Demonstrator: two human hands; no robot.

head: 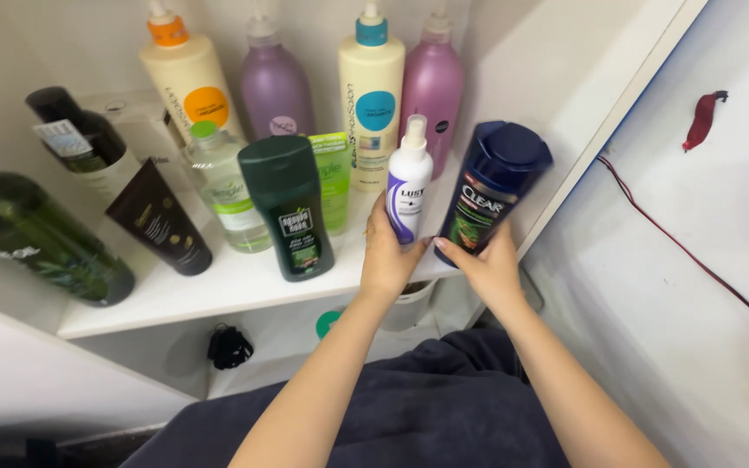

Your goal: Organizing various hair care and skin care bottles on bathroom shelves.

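My left hand (387,256) grips a small white and purple spray bottle (409,186) standing near the front of a white shelf (218,290). My right hand (487,264) holds the base of a dark blue shampoo bottle (491,186) at the shelf's right end, next to the spray bottle. The two bottles stand upright and close together.
Left of my hands stand a dark green bottle (289,208), a green tube (333,178), a clear bottle with a green cap (223,186) and a brown tube (159,217). Tall pump bottles (371,95) line the back. A red cable (695,251) runs along the right wall.
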